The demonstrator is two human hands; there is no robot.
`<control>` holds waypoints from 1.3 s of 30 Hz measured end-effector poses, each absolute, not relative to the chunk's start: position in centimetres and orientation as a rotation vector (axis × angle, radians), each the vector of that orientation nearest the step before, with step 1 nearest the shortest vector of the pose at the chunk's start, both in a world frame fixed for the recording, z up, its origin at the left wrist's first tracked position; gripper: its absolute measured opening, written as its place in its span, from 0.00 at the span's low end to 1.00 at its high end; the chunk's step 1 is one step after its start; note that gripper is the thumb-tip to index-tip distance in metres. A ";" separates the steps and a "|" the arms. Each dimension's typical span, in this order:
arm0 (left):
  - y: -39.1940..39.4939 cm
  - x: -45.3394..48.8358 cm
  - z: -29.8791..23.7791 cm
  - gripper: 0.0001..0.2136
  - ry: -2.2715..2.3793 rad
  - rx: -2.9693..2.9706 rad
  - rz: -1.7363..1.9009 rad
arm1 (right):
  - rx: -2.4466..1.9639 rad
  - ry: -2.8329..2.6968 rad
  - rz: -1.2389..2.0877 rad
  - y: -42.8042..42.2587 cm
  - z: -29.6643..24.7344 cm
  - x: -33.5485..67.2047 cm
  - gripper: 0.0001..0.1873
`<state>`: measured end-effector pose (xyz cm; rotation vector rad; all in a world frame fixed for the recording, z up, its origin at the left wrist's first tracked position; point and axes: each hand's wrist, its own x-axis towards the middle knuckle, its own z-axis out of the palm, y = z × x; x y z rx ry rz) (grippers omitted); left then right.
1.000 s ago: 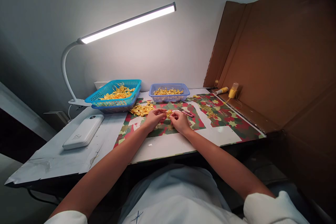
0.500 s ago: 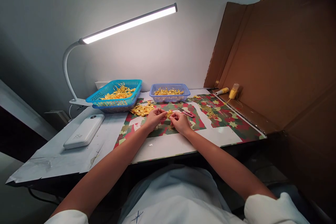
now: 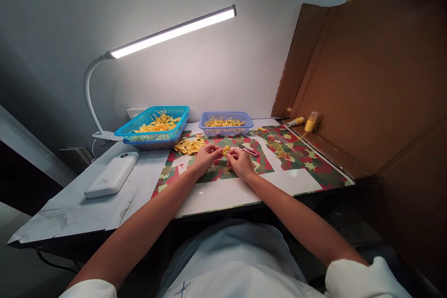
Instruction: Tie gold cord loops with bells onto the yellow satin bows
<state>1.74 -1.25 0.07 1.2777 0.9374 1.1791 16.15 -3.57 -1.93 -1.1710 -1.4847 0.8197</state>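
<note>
The yellow piece (image 3: 226, 151) had shifted slightly, pinched in the fingertips of both left hand (image 3: 206, 158) and right hand (image 3: 240, 162). A loosened pinch could have dropped it onto the patterned sheet (image 3: 217, 173) beneath them.

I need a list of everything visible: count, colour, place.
lamp: one, white, back left
baskets: three, turquoise, blue, lilac, rear
loose pieces: many, yellow, baskets and table
snips: one, pink, centre
strands: uncounted, gold, table's right
containers: two, yellow, right corner
power bank: one, white, left
cardboard panels: several, brown, right
table: one, white, centre
covering: uncounted, red-green, on table
held piece: one, gold, centre
left hand: one, bare, centre
right hand: one, bare, centre
sleeves: two, white, bottom
</note>
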 end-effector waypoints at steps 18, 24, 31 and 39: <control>-1.1 2.0 -0.1 0.14 0.967 1.588 1.254 | -1.157 -1.486 0.828 -3.5 -2.1 16.2 0.07; -0.9 2.0 -0.4 0.15 0.958 1.579 1.250 | -1.155 -1.440 0.914 -3.3 -2.2 16.0 0.07; -0.6 1.8 -0.5 0.16 0.945 1.599 1.238 | -1.155 -1.440 0.917 -3.4 -2.1 16.0 0.07; -0.6 2.0 -0.7 0.14 0.962 1.686 1.264 | -1.152 -1.341 1.039 -3.3 -2.1 15.9 0.09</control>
